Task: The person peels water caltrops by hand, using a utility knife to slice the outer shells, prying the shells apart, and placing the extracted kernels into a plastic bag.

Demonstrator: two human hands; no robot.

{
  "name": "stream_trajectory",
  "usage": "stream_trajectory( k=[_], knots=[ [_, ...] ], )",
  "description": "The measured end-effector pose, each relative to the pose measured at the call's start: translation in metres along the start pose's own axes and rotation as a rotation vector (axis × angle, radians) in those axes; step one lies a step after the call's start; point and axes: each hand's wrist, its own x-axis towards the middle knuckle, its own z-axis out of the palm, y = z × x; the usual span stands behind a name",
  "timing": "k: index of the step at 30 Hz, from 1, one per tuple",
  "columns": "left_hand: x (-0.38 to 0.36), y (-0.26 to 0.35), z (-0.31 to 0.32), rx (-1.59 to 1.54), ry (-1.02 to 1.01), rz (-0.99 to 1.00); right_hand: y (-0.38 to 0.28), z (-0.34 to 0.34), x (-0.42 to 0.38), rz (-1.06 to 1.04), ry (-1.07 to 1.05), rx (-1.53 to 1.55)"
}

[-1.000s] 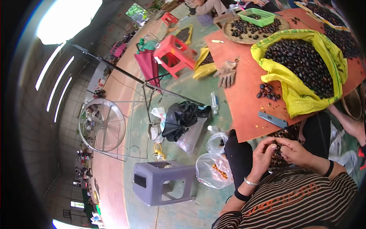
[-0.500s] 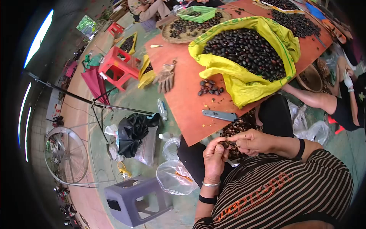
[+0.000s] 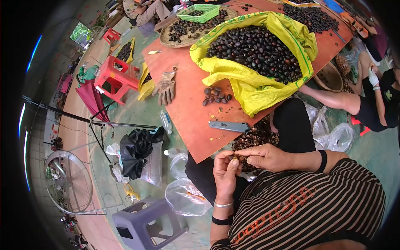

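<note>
In the head view my left hand (image 3: 225,171), with a silver bangle at the wrist, pinches a small dark nut (image 3: 231,157) between thumb and fingers. A yellowish patch shows on it. My right hand (image 3: 267,158) meets it from the right, index finger stretched to the nut and the other fingers curled; anything small in that grip is hidden. Below and behind the hands lies a heap of brown shell pieces (image 3: 257,137). On the orange board (image 3: 189,135) are a grey-blue box-cutter-like tool (image 3: 229,126), a small group of dark nuts (image 3: 216,96) and some crumbs.
A yellow sack (image 3: 246,93) full of dark nuts stands on the board, near a woven tray (image 3: 168,39) with a green basket (image 3: 204,16). A glove (image 3: 166,87) lies at the board's edge. Stools, bags and a fan (image 3: 68,181) are left. Another person's gloved hand (image 3: 373,78) is right.
The view has shifted, so the board and sack appear farther left and higher. My right index finger has straightened along the nut, and a yellowish patch now shows there.
</note>
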Motion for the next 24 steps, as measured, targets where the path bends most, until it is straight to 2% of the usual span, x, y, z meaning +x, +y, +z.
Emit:
stream_trajectory(
  k=[3,4,7,9,12,14,18,21,24],
  knots=[
    [-0.002,-0.001,0.002,-0.052,-0.053,0.007,0.012,-0.007,0.004,-0.011,0.196,-0.124],
    [-0.004,-0.002,0.002,-0.083,-0.065,-0.004,0.005,-0.015,0.005,0.101,0.211,0.096],
    [-0.006,-0.009,-0.003,-0.104,-0.049,-0.053,0.014,-0.021,-0.004,0.141,0.167,0.169],
    [-0.004,-0.014,-0.004,-0.107,-0.044,-0.064,0.012,-0.017,-0.013,0.311,0.076,0.314],
    [-0.002,-0.019,0.0,-0.065,-0.056,0.009,-0.011,-0.006,-0.016,0.239,-0.05,0.408],
    [-0.001,-0.019,0.005,0.0,-0.067,0.138,-0.013,0.0,-0.014,0.22,-0.061,0.451],
    [-0.002,-0.021,0.006,0.153,-0.023,0.239,-0.017,0.005,-0.014,0.148,-0.085,0.522],
    [-0.004,-0.026,0.008,0.259,0.038,0.324,-0.012,0.004,-0.015,0.182,-0.08,0.522],
    [-0.004,-0.028,0.005,0.309,0.002,0.365,-0.011,0.004,-0.016,0.18,-0.105,0.517]
  ],
)
